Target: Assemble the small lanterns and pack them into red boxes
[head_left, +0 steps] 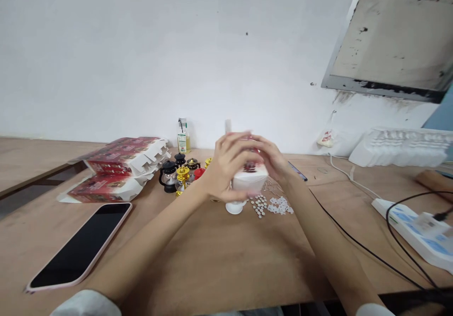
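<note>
A small red-and-white cardboard box [250, 180] is held above the table between both hands. My left hand [228, 165] wraps its near left side, fingers across the top. My right hand [273, 159] grips the far right side, its fingertips partly hidden behind the left hand and blurred. Just below the box stands a white round-based item [235, 208], mostly covered. Beside it lie several small round silver pieces [259, 206], which look like button cells, and a pile of small white tabs [280, 205]. Left of my left hand are several miniature lanterns [169, 178] in black, gold and red.
Flattened red-and-white cartons [118, 158] are stacked at the left, behind a phone [83, 245]. A bottle [183, 139] stands by the wall. At the right are white trays [399, 146], a power strip [417, 231] and a black cable [361, 246]. Another phone [297, 171] lies behind my right arm.
</note>
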A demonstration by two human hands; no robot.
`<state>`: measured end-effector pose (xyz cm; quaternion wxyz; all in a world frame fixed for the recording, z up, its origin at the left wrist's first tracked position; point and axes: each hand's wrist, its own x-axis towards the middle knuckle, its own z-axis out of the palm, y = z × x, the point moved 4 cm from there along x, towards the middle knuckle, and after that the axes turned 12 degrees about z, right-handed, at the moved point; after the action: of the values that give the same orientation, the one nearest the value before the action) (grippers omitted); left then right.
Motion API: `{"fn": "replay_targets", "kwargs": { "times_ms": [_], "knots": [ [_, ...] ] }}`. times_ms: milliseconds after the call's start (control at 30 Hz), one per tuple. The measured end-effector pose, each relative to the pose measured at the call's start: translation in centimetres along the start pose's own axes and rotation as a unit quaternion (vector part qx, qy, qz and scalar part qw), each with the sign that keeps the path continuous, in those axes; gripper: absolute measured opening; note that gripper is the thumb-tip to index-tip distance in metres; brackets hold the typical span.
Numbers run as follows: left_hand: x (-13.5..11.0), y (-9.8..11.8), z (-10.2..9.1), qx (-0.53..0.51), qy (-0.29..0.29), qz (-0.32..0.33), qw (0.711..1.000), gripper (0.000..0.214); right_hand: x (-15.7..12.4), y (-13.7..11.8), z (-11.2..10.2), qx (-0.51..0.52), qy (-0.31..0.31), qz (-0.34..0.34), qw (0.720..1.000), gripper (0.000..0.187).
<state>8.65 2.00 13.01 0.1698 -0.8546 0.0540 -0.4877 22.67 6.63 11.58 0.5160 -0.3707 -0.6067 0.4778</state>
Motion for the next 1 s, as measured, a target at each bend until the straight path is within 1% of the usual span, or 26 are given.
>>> {"fn": "replay_targets", "kwargs": {
  "times_ms": [33,67,100,133,167,200,267,333,400,500,533,600,633,667,700,733,767,833,900,933,967,1000],
  "knots": [
    [-0.1,-0.8,-0.3,0.011,0.000,-0.078,0.997,0.047,0.0,-0.1,-0.5,-0.039,0.053,-0.034,0.997,0.040],
    [-0.4,-1.5,-0.7,0.023,0.004,-0.154,0.988,0.047,-0.1,-0.2,-0.8,-0.086,0.106,-0.071,0.988,0.045],
    [-0.7,-2.3,-1.0,0.027,0.004,-0.224,0.974,0.049,-0.4,-0.4,-0.9,-0.137,0.151,-0.108,0.973,0.049],
    [-1.1,-2.9,-1.3,0.019,-0.005,-0.276,0.961,0.052,-0.7,-0.6,-0.5,-0.187,0.180,-0.143,0.955,0.050],
    [-1.4,-3.5,-1.4,-0.004,-0.021,-0.308,0.951,0.055,-1.0,-0.8,0.0,-0.231,0.193,-0.170,0.938,0.049],
    [-1.7,-3.9,-1.6,-0.031,-0.039,-0.326,0.944,0.056,-1.3,-1.0,0.7,-0.267,0.189,-0.189,0.926,0.048],
    [-2.0,-4.4,-1.8,-0.080,-0.066,-0.331,0.938,0.057,-1.9,-1.3,2.1,-0.312,0.158,-0.206,0.914,0.047],
    [-2.1,-4.7,-2.1,-0.101,-0.081,-0.334,0.934,0.057,-2.4,-1.7,3.0,-0.324,0.126,-0.207,0.914,0.048],
    [-2.0,-4.8,-2.5,-0.100,-0.082,-0.336,0.933,0.051,-2.6,-1.9,3.3,-0.313,0.090,-0.188,0.927,0.049],
    [-1.5,-4.7,-3.3,-0.067,-0.068,-0.323,0.941,0.046,-2.3,-1.5,3.1,-0.245,0.034,-0.121,0.961,0.054],
    [-1.4,-4.7,-3.7,-0.047,-0.065,-0.322,0.943,0.047,-2.0,-1.2,2.8,-0.216,0.027,-0.098,0.971,0.055],
    [-1.4,-5.0,-4.4,-0.003,-0.060,-0.326,0.943,0.051,-1.5,-0.6,2.2,-0.171,0.046,-0.062,0.982,0.056],
    [-1.5,-5.2,-4.8,0.016,-0.056,-0.326,0.944,0.053,-1.2,-0.2,1.9,-0.169,0.065,-0.047,0.982,0.056],
    [-1.6,-5.4,-5.2,0.029,-0.049,-0.322,0.945,0.056,-1.1,0.1,1.7,-0.189,0.084,-0.033,0.978,0.055],
    [-1.6,-5.5,-5.6,0.038,-0.040,-0.317,0.947,0.057,-1.0,0.4,1.5,-0.230,0.092,-0.020,0.969,0.053],
    [-1.7,-5.7,-6.0,0.044,-0.030,-0.312,0.949,0.058,-1.0,0.7,1.6,-0.287,0.085,-0.005,0.954,0.051],
    [-1.9,-5.9,-6.3,0.049,-0.018,-0.307,0.950,0.058,-1.0,1.1,1.8,-0.355,0.061,0.013,0.933,0.047],
    [-2.1,-6.3,-6.8,0.057,0.009,-0.301,0.952,0.057,-1.4,2.0,2.5,-0.482,-0.021,0.048,0.875,0.042],
    [-2.3,-6.5,-7.1,0.063,0.034,-0.297,0.952,0.058,-1.9,3.0,3.4,-0.572,-0.093,0.063,0.812,0.039],
    [-2.4,-6.5,-7.1,0.064,0.045,-0.291,0.953,0.060,-2.1,3.4,3.9,-0.606,-0.108,0.062,0.785,0.038],
    [-2.4,-6.5,-7.1,0.062,0.055,-0.284,0.955,0.062,-2.1,3.7,4.3,-0.633,-0.112,0.057,0.764,0.037],
    [-2.4,-6.4,-7.0,0.059,0.063,-0.275,0.958,0.064,-2.0,4.0,4.8,-0.652,-0.106,0.052,0.749,0.037]
  ]
}}
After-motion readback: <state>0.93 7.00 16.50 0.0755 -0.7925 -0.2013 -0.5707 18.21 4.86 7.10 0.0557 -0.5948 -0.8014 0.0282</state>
